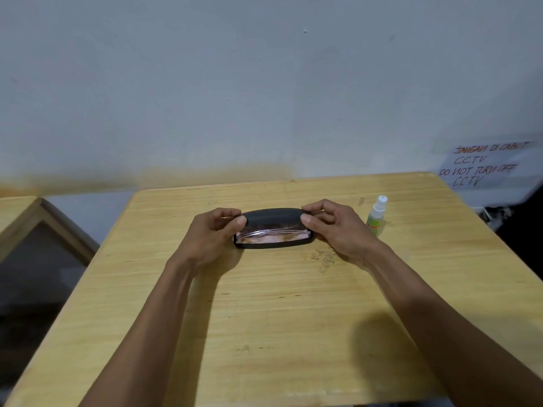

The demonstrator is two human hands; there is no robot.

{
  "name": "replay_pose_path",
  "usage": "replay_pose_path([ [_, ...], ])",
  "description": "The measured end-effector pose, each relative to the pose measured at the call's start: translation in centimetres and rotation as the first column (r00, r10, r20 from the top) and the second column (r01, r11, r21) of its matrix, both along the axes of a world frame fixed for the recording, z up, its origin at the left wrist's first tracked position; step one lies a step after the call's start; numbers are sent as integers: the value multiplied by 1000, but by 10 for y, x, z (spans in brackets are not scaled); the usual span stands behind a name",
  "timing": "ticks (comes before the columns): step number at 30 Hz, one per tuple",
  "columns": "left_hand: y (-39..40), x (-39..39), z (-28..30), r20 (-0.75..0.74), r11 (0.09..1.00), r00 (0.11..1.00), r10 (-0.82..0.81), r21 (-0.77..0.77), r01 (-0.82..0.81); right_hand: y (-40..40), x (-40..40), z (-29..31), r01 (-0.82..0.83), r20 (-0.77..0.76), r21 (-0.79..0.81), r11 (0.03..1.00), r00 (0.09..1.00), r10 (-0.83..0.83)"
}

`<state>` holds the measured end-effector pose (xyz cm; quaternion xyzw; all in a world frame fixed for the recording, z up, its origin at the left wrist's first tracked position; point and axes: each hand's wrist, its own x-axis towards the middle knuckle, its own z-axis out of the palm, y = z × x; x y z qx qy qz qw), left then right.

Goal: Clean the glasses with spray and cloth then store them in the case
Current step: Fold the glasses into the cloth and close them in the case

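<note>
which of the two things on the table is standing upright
The small white-capped spray bottle with the green label, standing right of the hands. The black hard-shell glasses case lies flat, partly open, held at both ends.

Case (274, 227) contents just a pinkish blur behind the part-open lid; spray bottle (377, 216) label too small to read; forearms run off the bottom edge.

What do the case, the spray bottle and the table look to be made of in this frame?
Case: dark and matte, probably hard plastic or leatherette; its lid keeps a rigid curve, ajar over something pinkish and glossy. Bottle: translucent plastic with a white nozzle and a printed label. Table: light wood or wood-look laminate with visible grain, scuffs and pen marks. Left hand and right hand hold the case's ends.
</note>
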<state>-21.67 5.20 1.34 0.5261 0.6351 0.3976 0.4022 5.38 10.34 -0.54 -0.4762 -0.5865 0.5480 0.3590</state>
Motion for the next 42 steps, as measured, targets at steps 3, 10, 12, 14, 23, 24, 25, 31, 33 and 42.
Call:
replay_pose_path([
  [3,-10,8,-1,-22,999,1000,-6,43,7,-3,2,-8,-7,129,142,990,992,-12],
  [10,-17,11,-11,-53,995,998,18,101,-13,-9,3,-13,1,196,229,973,980,-47],
  [12,-17,12,-11,-33,995,999,10,96,-6,-10,2,-12,-13,206,203,979,978,-30],
  [14,-17,13,-9,-20,995,1000,2,98,0,-13,1,-11,-16,213,193,981,977,-26],
  [23,-17,20,-4,-9,995,999,-33,99,34,-13,0,-12,-6,218,211,978,975,-41],
  [24,-17,20,-3,-8,995,999,-35,97,35,-13,0,-12,-3,215,208,978,976,-42],
  [25,-17,19,-3,-9,995,999,-31,95,31,-13,0,-12,-1,211,203,979,977,-42],
  [31,-16,18,0,-16,996,999,-38,79,39,-12,0,-13,-3,201,203,979,979,-38],
  [33,-16,18,1,-15,996,999,-43,74,44,-12,0,-13,-6,202,202,979,979,-36],
  [42,-12,13,5,-38,996,998,-50,74,52,-9,1,-15,-16,225,222,975,974,-35],
])
